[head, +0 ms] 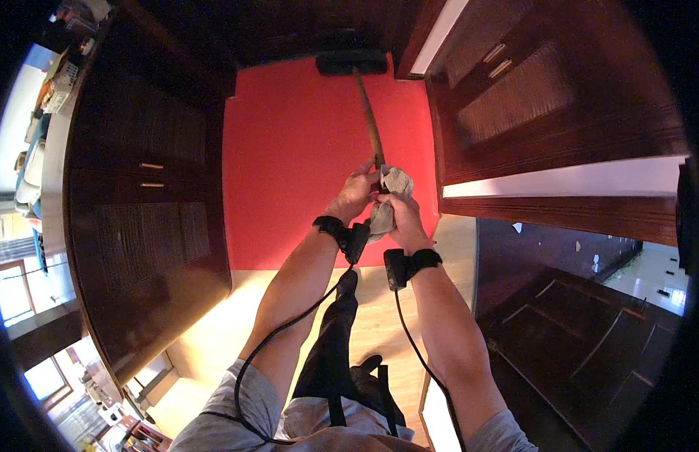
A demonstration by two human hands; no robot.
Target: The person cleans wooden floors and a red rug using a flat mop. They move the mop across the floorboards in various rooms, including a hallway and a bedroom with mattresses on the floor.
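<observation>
A long-handled broom with a dark head (352,63) reaches away from me across a red mat (293,152). Its wooden handle (368,116) comes back towards my body. My left hand (355,191) grips the handle near its close end, thumb and fingers about it. Just to the right, my right hand (403,216) holds a crumpled beige cloth (397,182) against the handle's end. Part of the cloth hangs below the fingers. Cloth and hands hide the end of the handle.
Dark wooden cabinets stand to the left (151,237) and right (513,107). A dark panelled door (586,333) is at lower right. Cluttered items lie on the left countertop (58,152). Black cables (403,322) run from my wrist straps along both arms.
</observation>
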